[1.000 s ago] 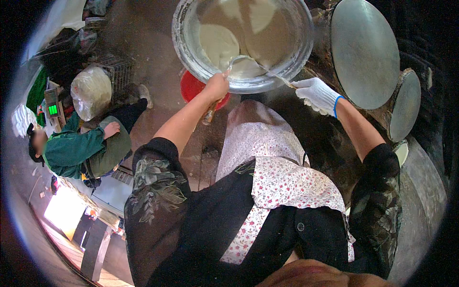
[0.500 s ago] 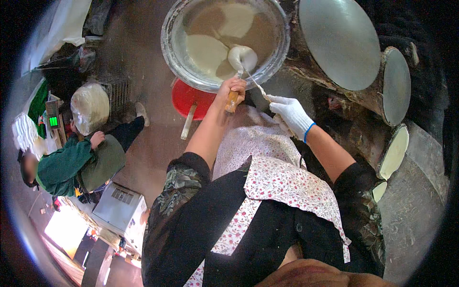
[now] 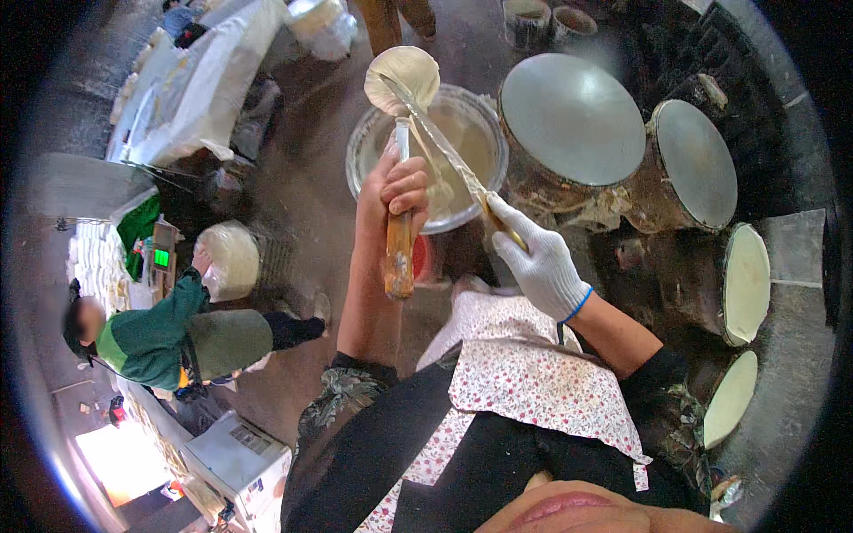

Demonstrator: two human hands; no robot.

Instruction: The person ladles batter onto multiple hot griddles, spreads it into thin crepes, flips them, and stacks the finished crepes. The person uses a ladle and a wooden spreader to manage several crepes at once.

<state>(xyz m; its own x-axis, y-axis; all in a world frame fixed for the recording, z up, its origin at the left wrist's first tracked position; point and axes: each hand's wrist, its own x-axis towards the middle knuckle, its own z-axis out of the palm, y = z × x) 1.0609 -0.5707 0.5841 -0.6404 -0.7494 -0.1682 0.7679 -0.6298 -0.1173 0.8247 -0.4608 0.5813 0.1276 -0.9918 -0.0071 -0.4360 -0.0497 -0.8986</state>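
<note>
Two large round grey metal plates (image 3: 573, 120) look uncoated and two others wear round pale cream sheets (image 3: 747, 284), so coating seems half done. Over the silver metal basin (image 3: 356, 160) of beige batter (image 3: 477, 160), my bare left hand (image 3: 402, 191) grips a wooden-handled metal ladle (image 3: 402, 138), my white-gloved right hand (image 3: 542, 271) a long smeared spatula (image 3: 455, 161). Whether the tools touch I can't tell; my left hand hides some basin.

Head-worn fisheye faces down over wearer's white red-flowered cloth apron (image 3: 542, 386); bare left hand (image 3: 402, 191), white-gloved right hand (image 3: 540, 268) at close range.
</note>
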